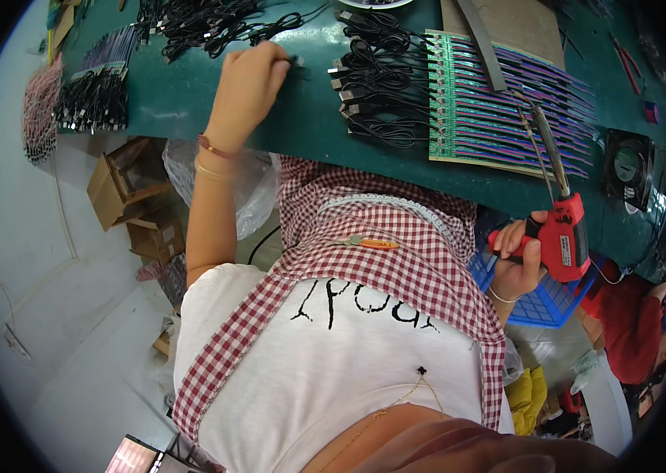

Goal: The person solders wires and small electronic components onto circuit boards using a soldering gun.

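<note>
My right hand point(518, 256) is wrapped round the handle of a red soldering gun point(568, 236), whose long metal tip points up over the workbench. Beyond that tip lies a row of green circuit boards point(442, 102) with purple and black wires point(530, 110) running to the right. Several coiled black USB cables point(380, 75) sit along the boards' left side, their plugs facing left. Over the bench to the left, my left hand point(253, 83) is closed, fingers pinched together. A small dark blurred bit shows at its fingertips; I cannot tell what it is.
A heap of black cables point(199, 24) lies at the far left, beside bundles of wires point(96, 87) hanging over the edge. A metal strip point(481, 43) lies across the boards. To the right stands a black fan point(628, 165). Below are a blue crate point(542, 303), cardboard boxes point(128, 177) and a co-worker's red sleeve point(632, 331).
</note>
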